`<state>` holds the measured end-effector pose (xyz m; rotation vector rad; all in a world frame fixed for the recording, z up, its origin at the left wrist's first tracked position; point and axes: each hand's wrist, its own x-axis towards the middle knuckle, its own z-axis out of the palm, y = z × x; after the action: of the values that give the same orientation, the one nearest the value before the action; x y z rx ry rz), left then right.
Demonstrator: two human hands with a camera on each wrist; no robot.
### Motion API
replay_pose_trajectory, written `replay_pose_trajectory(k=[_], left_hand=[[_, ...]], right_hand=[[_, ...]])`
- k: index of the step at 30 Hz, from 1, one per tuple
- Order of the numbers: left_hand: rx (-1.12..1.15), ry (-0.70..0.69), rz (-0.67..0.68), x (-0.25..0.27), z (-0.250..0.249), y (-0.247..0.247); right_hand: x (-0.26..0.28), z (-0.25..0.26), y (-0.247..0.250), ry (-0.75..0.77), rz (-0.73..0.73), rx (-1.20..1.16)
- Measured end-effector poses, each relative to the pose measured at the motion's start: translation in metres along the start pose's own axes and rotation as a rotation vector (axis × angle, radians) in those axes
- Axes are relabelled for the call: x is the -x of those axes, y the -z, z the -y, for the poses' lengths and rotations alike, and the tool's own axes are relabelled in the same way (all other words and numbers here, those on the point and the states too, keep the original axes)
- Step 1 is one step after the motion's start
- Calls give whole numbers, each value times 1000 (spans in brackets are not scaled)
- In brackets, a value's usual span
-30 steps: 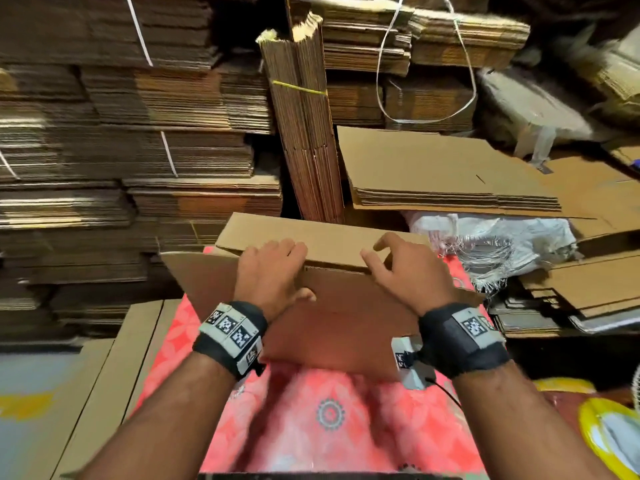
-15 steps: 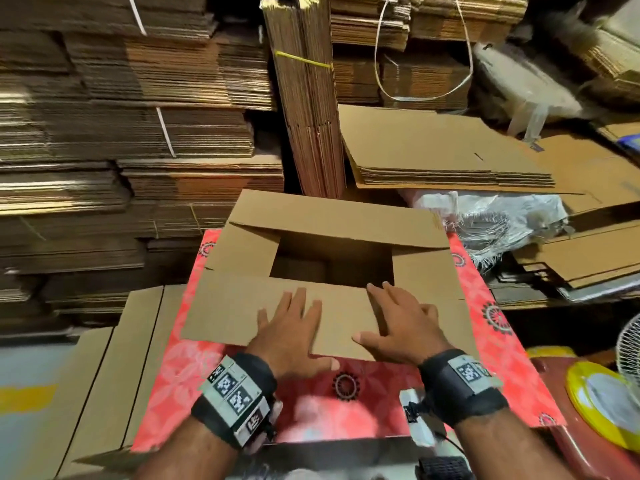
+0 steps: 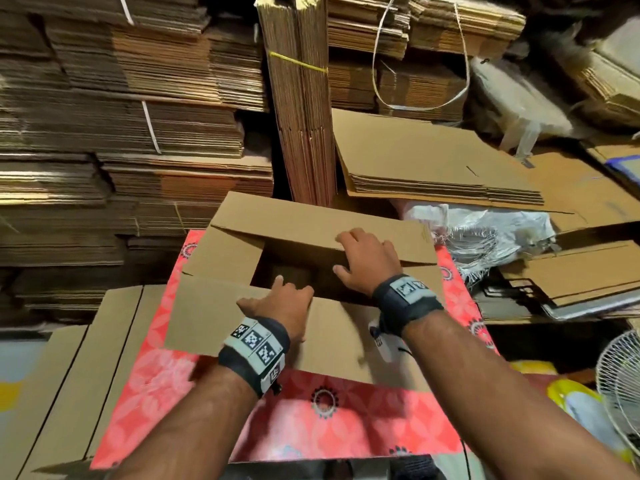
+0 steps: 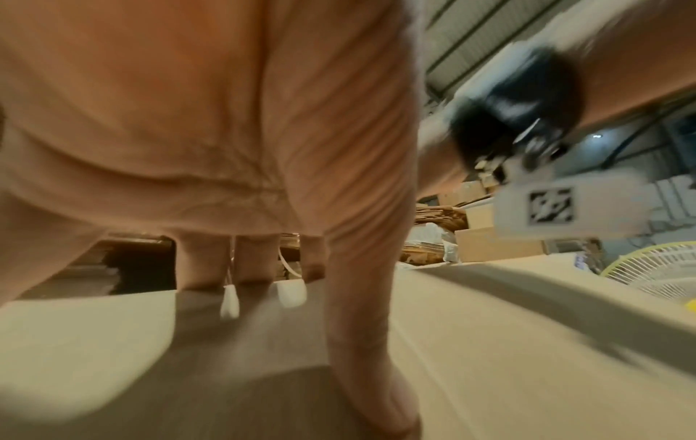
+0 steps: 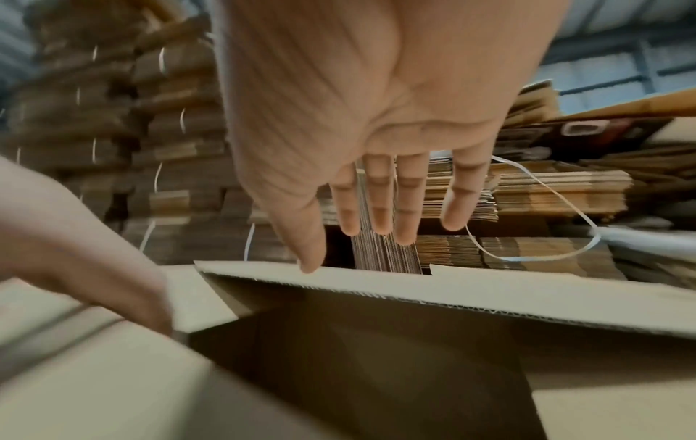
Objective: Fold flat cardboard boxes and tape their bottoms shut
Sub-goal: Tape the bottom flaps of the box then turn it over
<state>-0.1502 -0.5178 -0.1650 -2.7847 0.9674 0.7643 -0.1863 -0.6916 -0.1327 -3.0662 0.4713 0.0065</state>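
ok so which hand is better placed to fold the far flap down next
Right. The right hand is already over the far flap, its thumb at the flap's edge and its fingers open. The left hand rests on the near flap, holding it down.

Tan and brown cardboard against a red-pink patterned cloth.

Plain tan corrugated cardboard box, unprinted, darker brown in its shadowed opening. Beneath it a red-pink cloth-covered table top with pale flower shapes and dark round medallion motifs. Black fabric wristbands bearing light grey plates printed with black-and-white square marker codes. Stacks of flat brown cardboard sheets striped by their layered edges, crossed by white plastic straps; one upright bundle tied with a yellow band. Crumpled silvery-white plastic sheeting. White wire fan grille beside a yellow round rim.
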Motion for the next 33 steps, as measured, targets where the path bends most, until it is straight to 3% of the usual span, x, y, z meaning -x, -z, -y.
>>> replay_pose_trajectory(k=[9,12,17,20,22,27,33], left_hand=[[90,50,21,-2,-3,14],[102,45,11,-6,-5,16],[115,60,-16,-15,-5,13],[116,74,-10,-18,-6,13],[122,71,-19,-19,-5,12],[102,102,3,-17,-8,13],[39,142,83,-22,-10,22]], right_hand=[[-88,-28,6,136,21,210],[-107,-38,24,171,23,154],[-152,-59,50,22,-358,-120],[-179,-71,36,8,-438,-104],[-192,-77,11,13,-388,-11],[-204,-88,-68,6,77,42],[-193,-83,-62,-3,117,52]])
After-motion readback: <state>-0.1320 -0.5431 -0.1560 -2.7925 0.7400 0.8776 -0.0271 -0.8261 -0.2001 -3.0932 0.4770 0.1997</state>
